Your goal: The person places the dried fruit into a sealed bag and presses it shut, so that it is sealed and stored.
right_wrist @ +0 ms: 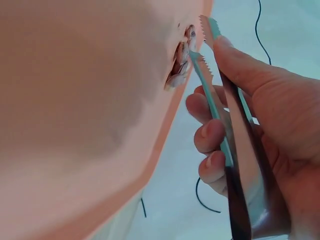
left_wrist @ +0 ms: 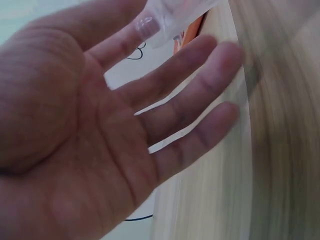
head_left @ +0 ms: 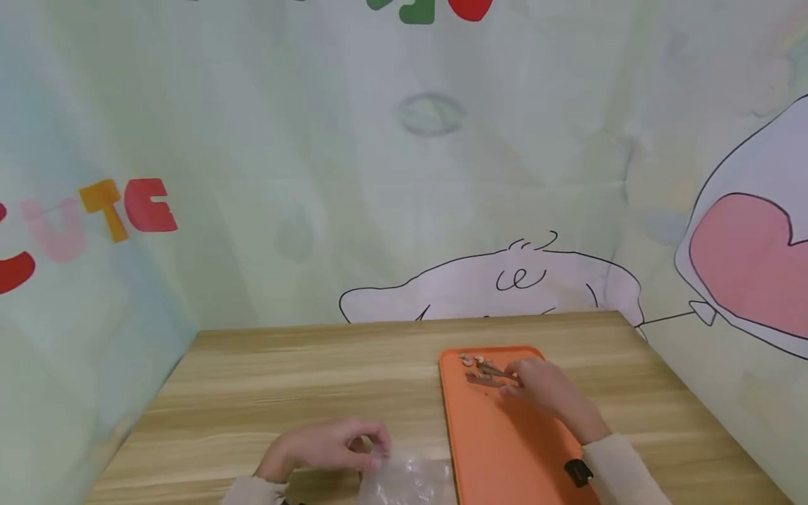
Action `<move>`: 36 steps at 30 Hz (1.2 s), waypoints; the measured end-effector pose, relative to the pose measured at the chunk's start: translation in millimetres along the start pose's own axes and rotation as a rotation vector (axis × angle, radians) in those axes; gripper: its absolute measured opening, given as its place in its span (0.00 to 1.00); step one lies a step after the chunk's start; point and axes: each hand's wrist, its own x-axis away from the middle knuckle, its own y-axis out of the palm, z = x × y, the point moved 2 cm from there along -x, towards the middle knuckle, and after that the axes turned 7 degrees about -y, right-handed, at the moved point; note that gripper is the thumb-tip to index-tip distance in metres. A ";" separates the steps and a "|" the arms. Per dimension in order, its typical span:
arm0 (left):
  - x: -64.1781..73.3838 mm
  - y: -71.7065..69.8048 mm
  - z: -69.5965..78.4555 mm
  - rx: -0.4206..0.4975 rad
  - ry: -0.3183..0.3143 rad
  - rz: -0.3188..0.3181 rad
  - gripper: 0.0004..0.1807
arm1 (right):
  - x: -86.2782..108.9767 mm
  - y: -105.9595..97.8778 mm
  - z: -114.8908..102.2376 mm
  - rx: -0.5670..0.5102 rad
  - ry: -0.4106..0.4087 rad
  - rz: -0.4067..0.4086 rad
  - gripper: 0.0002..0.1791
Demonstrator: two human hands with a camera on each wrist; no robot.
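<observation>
My left hand (head_left: 328, 445) pinches the edge of a clear plastic bag (head_left: 410, 484) between thumb and index finger. In the left wrist view, the other fingers spread loosely away from the bag (left_wrist: 172, 12). Metal tongs (right_wrist: 242, 150) with serrated tips are in the grip of my right hand (head_left: 549, 393), over the far part of an orange tray (head_left: 499, 438). The two arms of the tongs stand apart, with their tips close to a small heap of brownish and whitish pieces (head_left: 468, 361), which look like small shells.
The wood-grain table (head_left: 303, 379) extends on both sides of the tray. A printed cloth backdrop (head_left: 265, 175) with cartoon drawings and letters rises behind the table and at its sides. A small black item (head_left: 578, 473) sits at the right sleeve, over the tray's right edge.
</observation>
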 end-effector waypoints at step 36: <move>29.6 -46.2 73.2 -0.296 0.167 0.476 0.03 | 26.2 -85.3 -100.7 0.044 -0.610 0.651 0.21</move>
